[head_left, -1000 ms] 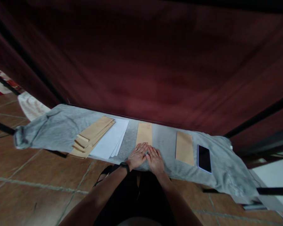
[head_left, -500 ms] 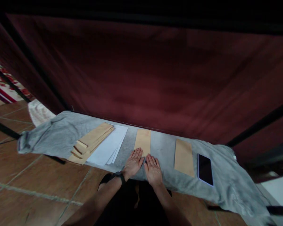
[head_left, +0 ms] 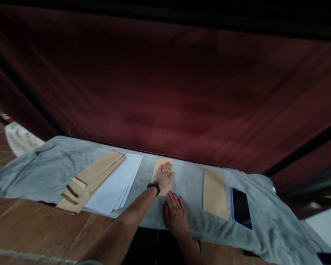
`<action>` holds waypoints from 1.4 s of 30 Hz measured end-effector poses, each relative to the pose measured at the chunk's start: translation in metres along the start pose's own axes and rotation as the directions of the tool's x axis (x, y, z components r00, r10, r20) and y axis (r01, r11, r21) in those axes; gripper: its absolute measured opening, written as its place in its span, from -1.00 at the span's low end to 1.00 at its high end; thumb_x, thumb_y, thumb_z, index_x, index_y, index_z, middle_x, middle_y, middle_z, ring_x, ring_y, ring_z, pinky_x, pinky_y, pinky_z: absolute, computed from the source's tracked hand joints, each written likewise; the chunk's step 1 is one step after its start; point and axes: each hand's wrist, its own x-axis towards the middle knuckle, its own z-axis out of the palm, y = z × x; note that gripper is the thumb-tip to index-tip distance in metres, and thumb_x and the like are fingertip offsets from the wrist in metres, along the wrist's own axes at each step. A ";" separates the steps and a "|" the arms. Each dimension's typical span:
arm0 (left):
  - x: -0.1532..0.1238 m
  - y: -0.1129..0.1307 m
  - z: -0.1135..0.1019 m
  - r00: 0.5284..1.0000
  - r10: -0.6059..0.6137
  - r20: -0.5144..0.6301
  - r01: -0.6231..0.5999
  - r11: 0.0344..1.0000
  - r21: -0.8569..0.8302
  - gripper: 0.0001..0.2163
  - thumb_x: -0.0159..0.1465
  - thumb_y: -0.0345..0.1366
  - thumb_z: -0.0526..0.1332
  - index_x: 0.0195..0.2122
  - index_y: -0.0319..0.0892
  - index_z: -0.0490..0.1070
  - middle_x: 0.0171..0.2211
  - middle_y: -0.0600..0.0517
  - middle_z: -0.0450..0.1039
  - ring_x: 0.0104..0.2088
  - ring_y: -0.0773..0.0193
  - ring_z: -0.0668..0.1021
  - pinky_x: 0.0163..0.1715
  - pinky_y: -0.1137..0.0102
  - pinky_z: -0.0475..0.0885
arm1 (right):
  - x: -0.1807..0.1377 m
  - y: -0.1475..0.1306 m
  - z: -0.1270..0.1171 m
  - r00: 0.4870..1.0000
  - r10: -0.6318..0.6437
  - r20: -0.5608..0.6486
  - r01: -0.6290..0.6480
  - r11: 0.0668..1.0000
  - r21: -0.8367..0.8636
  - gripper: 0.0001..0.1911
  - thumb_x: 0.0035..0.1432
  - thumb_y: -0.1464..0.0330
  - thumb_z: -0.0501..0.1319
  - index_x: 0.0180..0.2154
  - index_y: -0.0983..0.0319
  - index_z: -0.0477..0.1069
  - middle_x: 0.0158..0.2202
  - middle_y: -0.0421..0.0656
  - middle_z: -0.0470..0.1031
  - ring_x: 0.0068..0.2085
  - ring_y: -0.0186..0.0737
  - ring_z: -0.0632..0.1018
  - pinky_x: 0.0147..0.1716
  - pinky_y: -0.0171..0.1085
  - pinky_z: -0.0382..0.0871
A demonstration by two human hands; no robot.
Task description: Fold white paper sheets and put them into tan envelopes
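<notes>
A brown paper envelope (head_left: 158, 167) lies flat on the grey cloth in the middle. My left hand (head_left: 164, 176), with a dark band on its wrist, rests flat across the envelope and hides much of it. Close to the envelope's near right corner, my right hand (head_left: 177, 215) lies with its fingers stretched out. To the left is a stack of white paper sheets (head_left: 113, 187), partly covered by several brown envelopes (head_left: 96, 171) with raised flaps. Another brown envelope (head_left: 215, 193) lies by itself on the right.
A phone (head_left: 242, 208) with a dark screen lies right of the lone envelope. The grey cloth (head_left: 57, 158) drapes over a long, low surface. Behind it hangs a dark red fabric panel (head_left: 154, 92). Brown floor tiles (head_left: 41, 228) show at the near left.
My left hand has slid forward over the middle envelope. My right hand remains by its near edge. The camera view has shifted, so the stacks at left appear nearer.
</notes>
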 end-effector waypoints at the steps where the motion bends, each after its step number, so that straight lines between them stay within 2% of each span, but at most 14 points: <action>1: 0.004 -0.001 0.001 1.000 -0.005 -0.004 0.005 1.000 -0.001 -0.42 0.45 -0.09 -0.15 0.42 -0.25 0.05 0.41 -0.21 0.11 0.43 0.03 0.13 0.38 -0.01 -0.01 | 0.000 0.000 0.001 1.000 0.002 0.001 -0.002 1.000 0.000 -0.52 0.42 0.36 -0.04 0.28 0.21 0.33 0.30 -0.08 0.36 0.30 -0.10 0.39 0.34 0.00 0.17; 6: 0.003 -0.003 0.002 1.000 0.017 0.013 -0.017 1.000 -0.014 -0.44 0.46 -0.09 -0.17 0.43 -0.20 0.06 0.42 -0.16 0.10 0.44 0.04 0.10 0.38 -0.05 -0.05 | 0.001 0.001 0.000 1.000 0.019 0.022 -0.019 1.000 0.001 -0.52 0.41 0.34 -0.02 0.28 0.19 0.33 0.31 -0.10 0.35 0.30 -0.11 0.38 0.35 -0.03 0.14; 10: -0.014 -0.005 -0.004 0.994 0.087 0.061 -0.086 0.996 -0.031 -0.47 0.47 -0.09 -0.17 0.41 -0.13 0.11 0.43 -0.03 0.09 0.44 0.12 0.09 0.40 0.05 -0.06 | 0.002 0.002 0.000 1.000 0.006 0.019 -0.006 1.000 -0.017 -0.52 0.41 0.34 -0.01 0.28 0.22 0.34 0.29 -0.06 0.38 0.29 -0.11 0.40 0.35 -0.04 0.11; 13: -0.030 -0.005 -0.009 0.988 0.123 0.095 -0.120 0.992 -0.043 -0.49 0.48 -0.10 -0.19 0.40 -0.05 0.14 0.42 0.05 0.11 0.44 0.14 0.09 0.40 0.06 -0.07 | 0.002 0.003 0.003 1.000 0.002 -0.002 -0.002 0.999 -0.032 -0.53 0.39 0.34 0.02 0.25 0.25 0.37 0.27 -0.05 0.41 0.27 -0.12 0.42 0.36 -0.06 0.08; 18: -0.055 0.000 -0.016 0.976 0.161 0.147 -0.150 0.985 -0.084 -0.50 0.50 -0.12 -0.21 0.41 -0.01 0.11 0.42 0.08 0.11 0.45 0.17 0.07 0.41 0.07 -0.11 | 0.001 0.004 0.006 1.000 0.000 -0.029 -0.001 0.999 -0.035 -0.54 0.38 0.34 0.05 0.25 0.24 0.37 0.26 -0.06 0.42 0.27 -0.11 0.42 0.37 -0.06 0.05; 24: -0.087 0.009 -0.023 0.974 0.187 0.125 -0.177 0.980 -0.088 -0.50 0.51 -0.13 -0.25 0.42 -0.05 0.09 0.43 0.06 0.11 0.44 0.23 0.07 0.42 0.12 -0.10 | 0.000 0.003 0.005 1.000 0.025 0.001 -0.025 0.999 -0.031 -0.54 0.39 0.34 0.04 0.25 0.27 0.38 0.26 -0.04 0.42 0.28 -0.10 0.41 0.38 -0.05 0.03; 29: -0.115 0.011 -0.026 0.978 0.192 0.077 -0.191 0.981 -0.030 -0.46 0.51 -0.07 -0.22 0.45 -0.11 -0.02 0.43 -0.01 0.10 0.43 0.23 0.11 0.41 0.15 -0.05 | 0.000 0.002 0.004 0.999 0.022 0.036 -0.021 0.998 -0.052 -0.55 0.40 0.35 0.02 0.24 0.23 0.38 0.27 -0.07 0.41 0.29 -0.12 0.39 0.38 -0.04 0.02; 33: -0.137 0.009 -0.027 0.991 0.131 0.026 -0.132 0.991 0.026 -0.42 0.49 -0.01 -0.19 0.46 -0.16 -0.04 0.43 -0.07 0.08 0.44 0.18 0.11 0.41 0.15 0.00 | 0.002 0.002 0.001 0.998 0.026 0.061 -0.022 0.998 -0.060 -0.55 0.42 0.34 -0.01 0.25 0.21 0.37 0.32 -0.10 0.34 0.31 -0.13 0.37 0.38 -0.05 0.04; 38: -0.158 0.006 -0.029 0.998 -0.051 -0.039 0.054 0.995 0.084 -0.39 0.49 -0.03 -0.20 0.42 -0.34 0.05 0.42 -0.22 0.06 0.43 0.06 0.13 0.39 0.08 0.07 | 0.001 -0.001 -0.002 0.997 0.050 0.063 -0.045 0.996 -0.078 -0.51 0.41 0.34 -0.01 0.30 0.23 0.31 0.34 -0.08 0.29 0.32 -0.11 0.35 0.37 -0.04 0.05; 42: -0.165 0.007 -0.032 0.989 -0.134 -0.060 0.139 0.985 0.105 -0.40 0.48 -0.06 -0.16 0.42 -0.34 0.05 0.41 -0.22 0.08 0.42 0.04 0.16 0.38 0.08 0.08 | -0.001 -0.002 -0.003 0.992 0.113 0.053 -0.106 0.988 -0.113 -0.50 0.44 0.31 -0.05 0.32 0.27 0.26 0.36 -0.05 0.25 0.34 -0.09 0.32 0.38 -0.03 0.03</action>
